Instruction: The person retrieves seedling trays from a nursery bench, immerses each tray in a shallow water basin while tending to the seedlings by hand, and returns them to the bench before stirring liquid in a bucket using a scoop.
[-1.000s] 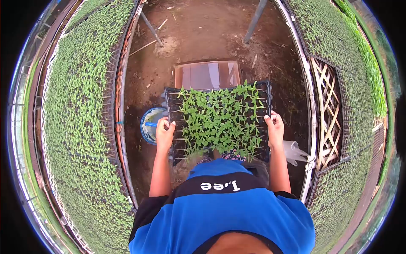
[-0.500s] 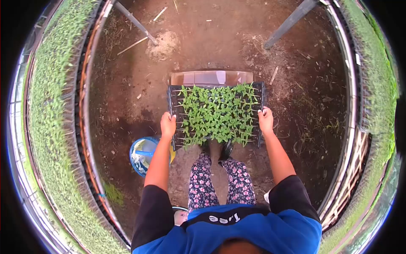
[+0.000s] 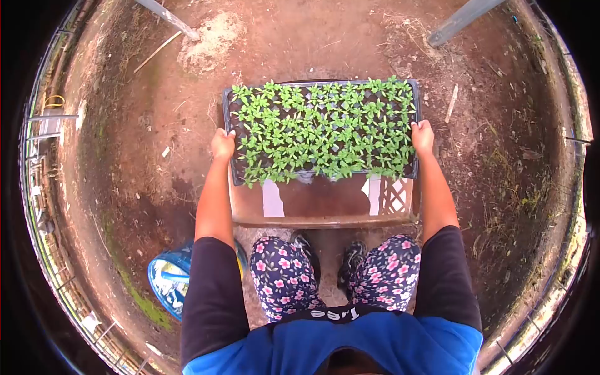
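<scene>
A black seedling tray (image 3: pixel 230 119) full of small green plants is held out in front of me, above the dirt floor. My left hand (image 3: pixel 222 144) grips its left edge and my right hand (image 3: pixel 423 135) grips its right edge. Both arms are stretched forward. Below the tray's near side stands a brown plastic stool or crate (image 3: pixel 319 206), partly covered by the tray. My flowered trousers and dark shoes show just behind it.
A blue bucket (image 3: pixel 165 278) sits on the ground at my lower left. Bare brown soil (image 3: pixel 144 125) spreads all around. Two metal posts (image 3: pixel 462 19) rise at the top. Wire fencing (image 3: pixel 50 206) curves along the left and right edges.
I have stood up and lifted the tray forward over the stool. The seedling benches at both sides have dropped out of view, and the bucket now lies further back at my left.
</scene>
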Demonstrator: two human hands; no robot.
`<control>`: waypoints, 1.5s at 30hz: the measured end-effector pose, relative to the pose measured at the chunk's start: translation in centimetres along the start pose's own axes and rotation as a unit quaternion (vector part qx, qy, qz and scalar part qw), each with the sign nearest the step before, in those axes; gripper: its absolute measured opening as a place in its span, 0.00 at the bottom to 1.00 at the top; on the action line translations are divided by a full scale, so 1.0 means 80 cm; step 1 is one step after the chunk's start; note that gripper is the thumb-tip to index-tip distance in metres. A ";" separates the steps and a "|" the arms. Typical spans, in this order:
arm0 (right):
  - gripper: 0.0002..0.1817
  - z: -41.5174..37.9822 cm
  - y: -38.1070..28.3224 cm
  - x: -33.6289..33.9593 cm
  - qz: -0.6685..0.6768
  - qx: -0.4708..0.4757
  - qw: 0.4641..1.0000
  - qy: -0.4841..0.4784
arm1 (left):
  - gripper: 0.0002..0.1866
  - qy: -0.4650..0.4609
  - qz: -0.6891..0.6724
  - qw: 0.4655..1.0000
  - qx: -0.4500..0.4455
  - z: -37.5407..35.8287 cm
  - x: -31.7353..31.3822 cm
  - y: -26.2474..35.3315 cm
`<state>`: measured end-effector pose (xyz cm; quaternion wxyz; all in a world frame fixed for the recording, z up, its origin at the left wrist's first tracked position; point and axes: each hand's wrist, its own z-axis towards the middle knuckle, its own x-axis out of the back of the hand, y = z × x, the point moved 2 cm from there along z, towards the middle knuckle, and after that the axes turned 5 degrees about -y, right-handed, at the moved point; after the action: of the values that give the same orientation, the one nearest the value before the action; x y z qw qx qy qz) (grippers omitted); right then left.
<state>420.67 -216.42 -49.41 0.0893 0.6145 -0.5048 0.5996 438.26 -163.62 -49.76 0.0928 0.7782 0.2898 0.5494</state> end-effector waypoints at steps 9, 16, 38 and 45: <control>0.15 0.049 0.065 -0.063 -0.097 -0.056 0.993 -0.025 | 0.13 -0.054 -0.003 0.997 0.063 0.052 -0.042 -0.051; 0.19 0.024 0.046 -0.019 -0.103 -0.048 0.991 -0.074 | 0.13 0.065 -0.110 0.991 -0.040 0.045 -0.051 -0.073; 0.17 -0.187 -0.117 -0.030 0.112 0.174 0.938 -0.277 | 0.18 -0.255 0.024 0.921 -0.292 -0.174 -0.097 0.131; 0.18 -0.188 -0.106 -0.049 0.054 0.203 0.927 -0.310 | 0.19 -0.255 0.071 0.914 -0.309 -0.180 -0.096 0.127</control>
<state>418.00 -199.60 -44.44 -0.2306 0.7466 -0.4069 0.4732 426.94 -178.61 -45.73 0.3597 0.8430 0.0161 0.3996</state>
